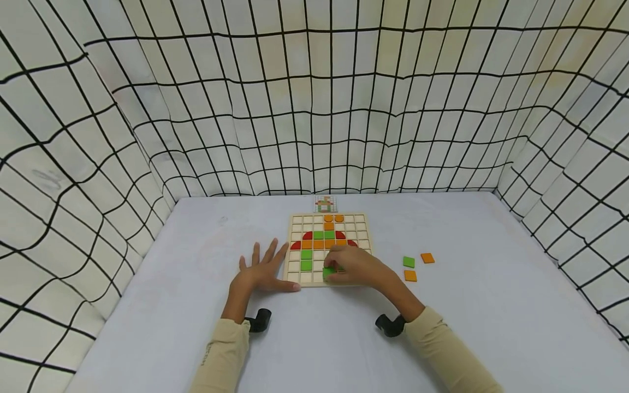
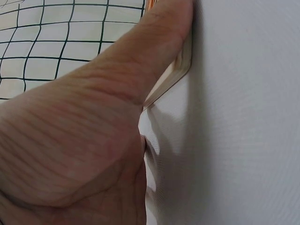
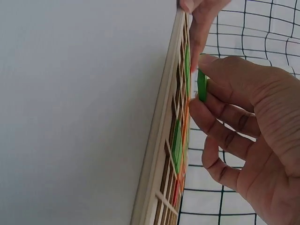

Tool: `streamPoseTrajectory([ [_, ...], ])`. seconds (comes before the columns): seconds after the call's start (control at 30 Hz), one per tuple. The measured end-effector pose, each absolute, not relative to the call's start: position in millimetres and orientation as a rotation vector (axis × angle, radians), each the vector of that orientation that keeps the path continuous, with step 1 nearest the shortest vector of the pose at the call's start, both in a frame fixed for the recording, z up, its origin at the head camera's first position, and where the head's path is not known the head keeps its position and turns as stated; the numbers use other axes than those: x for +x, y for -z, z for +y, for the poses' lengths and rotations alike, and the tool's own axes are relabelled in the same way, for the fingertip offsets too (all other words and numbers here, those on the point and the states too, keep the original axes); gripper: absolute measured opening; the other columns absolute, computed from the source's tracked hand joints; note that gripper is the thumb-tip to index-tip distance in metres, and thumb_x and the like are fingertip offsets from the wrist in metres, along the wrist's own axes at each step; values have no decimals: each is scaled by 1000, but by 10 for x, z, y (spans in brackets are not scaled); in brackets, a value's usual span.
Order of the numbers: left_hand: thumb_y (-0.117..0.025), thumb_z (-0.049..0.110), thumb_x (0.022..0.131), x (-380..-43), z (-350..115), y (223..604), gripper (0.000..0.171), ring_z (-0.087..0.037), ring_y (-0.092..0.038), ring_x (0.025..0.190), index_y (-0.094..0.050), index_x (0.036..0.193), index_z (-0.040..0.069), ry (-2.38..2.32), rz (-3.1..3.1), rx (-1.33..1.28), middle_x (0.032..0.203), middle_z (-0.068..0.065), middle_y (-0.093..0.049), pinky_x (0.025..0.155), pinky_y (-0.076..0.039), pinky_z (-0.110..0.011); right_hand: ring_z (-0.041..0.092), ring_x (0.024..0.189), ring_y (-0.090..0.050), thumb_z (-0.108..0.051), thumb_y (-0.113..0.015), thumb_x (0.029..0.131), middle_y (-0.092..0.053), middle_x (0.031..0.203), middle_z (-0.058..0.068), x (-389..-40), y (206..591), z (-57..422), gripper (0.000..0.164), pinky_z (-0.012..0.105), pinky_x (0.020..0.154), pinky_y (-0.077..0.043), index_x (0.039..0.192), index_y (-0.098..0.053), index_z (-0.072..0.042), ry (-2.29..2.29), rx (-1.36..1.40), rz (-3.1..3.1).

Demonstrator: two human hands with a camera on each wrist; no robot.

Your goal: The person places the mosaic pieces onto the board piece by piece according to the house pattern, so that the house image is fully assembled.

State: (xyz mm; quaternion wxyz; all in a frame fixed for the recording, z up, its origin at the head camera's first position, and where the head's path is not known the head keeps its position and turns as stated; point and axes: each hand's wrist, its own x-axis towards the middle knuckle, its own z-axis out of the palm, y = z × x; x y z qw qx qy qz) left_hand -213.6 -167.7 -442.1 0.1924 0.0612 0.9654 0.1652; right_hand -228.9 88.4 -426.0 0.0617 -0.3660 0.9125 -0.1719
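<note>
A wooden grid board [image 1: 306, 277] lies on the table, partly filled with green, orange and red pieces. My right hand [image 1: 358, 267] is over its near right part and pinches a green square tile [image 3: 202, 86] between thumb and fingers, just above the grid. Some cells beneath that hand are hidden in the head view. Beside the board's left edge, my left hand [image 1: 261, 274] rests with fingers spread, its thumb [image 2: 159, 33] touching the near left corner. Green tiles [image 1: 307, 255] fill two cells near that side.
Right of the board lie a loose green tile [image 1: 409, 262] and two orange tiles [image 1: 427, 257]. A small pattern card [image 1: 325, 204] sits behind the board. White walls with black netting [image 1: 344, 98] enclose the white table [image 1: 319, 338].
</note>
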Motion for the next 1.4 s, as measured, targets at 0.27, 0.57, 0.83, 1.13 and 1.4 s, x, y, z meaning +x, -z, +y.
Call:
streamPoseTrajectory([
  [0.27,-72,68,72,-2115,-1663,4365,115,-48,16,147,-10,159,23,-479,2699,170,166,-10,6,109,4,-76,5,77,-52,-31,-73,86,-63,90,-8,-2284,4343,661,18,15,69,-48,97,-74,-17,432,-1158,2832],
  [0.57,-71,70,72,-2127,-1663,4362,115,-48,15,147,-10,159,24,-457,2714,171,166,-10,5,109,3,-76,6,78,-53,-36,-75,86,-63,92,-7,-2281,4382,476,23,16,70,-48,99,-73,-17,386,-1141,2845],
  [0.83,-72,68,72,-2128,-1661,4340,115,-48,15,147,-11,159,23,-471,2702,157,166,-10,5,109,3,-76,7,79,-53,-37,-76,85,-63,93,-7,-2284,4385,383,26,17,74,-49,101,-73,-17,333,-1129,2842],
  [1.13,-72,68,72,-2126,-1645,4362,115,-48,15,147,-10,159,24,-446,2700,159,166,-10,5,109,2,-76,6,84,-55,-41,-76,84,-64,99,-6,-2281,4409,366,30,19,80,-52,104,-74,-19,319,-1122,2825],
  [1.4,-72,69,72,-2130,-1654,4361,115,-48,17,147,-10,159,24,-453,2694,145,166,-10,6,109,4,-75,6,86,-58,-40,-76,84,-65,100,-6,-2264,4382,389,30,20,82,-53,104,-75,-18,329,-1171,2836],
])
